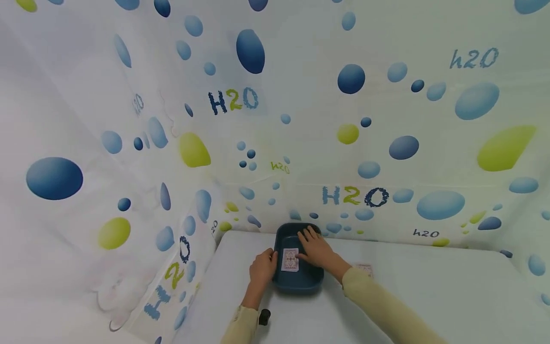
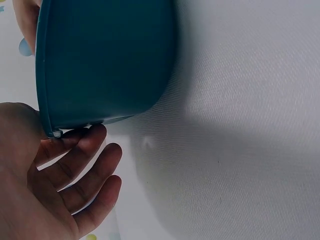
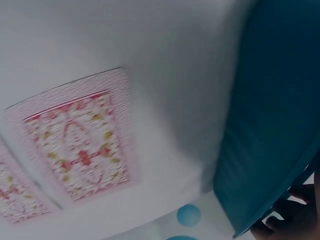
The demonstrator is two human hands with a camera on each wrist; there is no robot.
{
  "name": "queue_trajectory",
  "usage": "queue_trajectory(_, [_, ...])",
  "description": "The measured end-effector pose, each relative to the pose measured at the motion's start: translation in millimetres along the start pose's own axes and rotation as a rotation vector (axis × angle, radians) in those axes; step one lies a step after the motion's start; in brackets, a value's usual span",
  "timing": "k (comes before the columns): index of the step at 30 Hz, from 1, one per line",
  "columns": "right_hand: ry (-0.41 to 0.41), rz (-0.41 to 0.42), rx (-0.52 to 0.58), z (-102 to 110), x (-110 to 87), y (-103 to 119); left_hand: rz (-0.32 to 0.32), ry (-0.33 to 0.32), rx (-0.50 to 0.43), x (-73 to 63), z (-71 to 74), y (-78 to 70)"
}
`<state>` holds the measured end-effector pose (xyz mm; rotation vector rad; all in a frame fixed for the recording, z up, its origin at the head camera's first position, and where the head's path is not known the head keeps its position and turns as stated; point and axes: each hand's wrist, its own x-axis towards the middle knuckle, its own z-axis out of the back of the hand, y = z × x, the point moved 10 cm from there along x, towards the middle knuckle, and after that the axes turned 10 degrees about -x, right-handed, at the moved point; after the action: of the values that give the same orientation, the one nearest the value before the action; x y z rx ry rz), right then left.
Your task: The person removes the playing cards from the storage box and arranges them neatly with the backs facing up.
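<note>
A dark blue plastic tub (image 1: 298, 289) stands on the white table near the back wall. At its left rim, my left hand (image 1: 263, 268) holds the side; the left wrist view shows the fingers (image 2: 95, 182) loosely bent along the outside wall. My right hand (image 1: 317, 248) reaches over the right side, fingers spread toward the far right corner. Beneath those fingertips is a small dark thing (image 1: 316, 229), too hidden to name. Inside the tub lies a playing card (image 1: 290, 260) with a red-patterned back, close to the right thumb.
Right of the tub, a patterned playing card (image 3: 82, 145) lies face down on the table, with another card (image 3: 17, 192) beside it; the right forearm partly covers them in the head view. A wall sheet (image 1: 301, 143) with printed drops rises behind the table.
</note>
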<state>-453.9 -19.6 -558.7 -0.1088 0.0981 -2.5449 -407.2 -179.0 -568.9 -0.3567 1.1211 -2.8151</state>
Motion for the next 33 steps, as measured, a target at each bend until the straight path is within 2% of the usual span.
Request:
queue_trajectory(5, [0.112, -0.031, 0.055, -19, 6.5, 6, -0.003, -0.006, 0.005, 0.7, -7.2, -4.0])
queue_trajectory(11, [0.181, -0.101, 0.109, -36, 7.0, 5, 0.004, 0.02, -0.02, -0.6, -12.5, -10.1])
queue_trajectory(16, [0.165, -0.151, 0.18, -36, 8.5, 0, 0.017, 0.018, -0.019, -1.3, -11.5, -11.3])
queue_trajectory(25, [0.044, -0.17, 0.289, -24, 13.1, 1, 0.03, 0.019, -0.004, 1.2, -4.2, -8.8])
queue_trajectory(33, [0.008, -0.13, 0.537, -24, 15.2, 10, 0.036, 0.015, -0.001, 1.3, -0.5, 0.3])
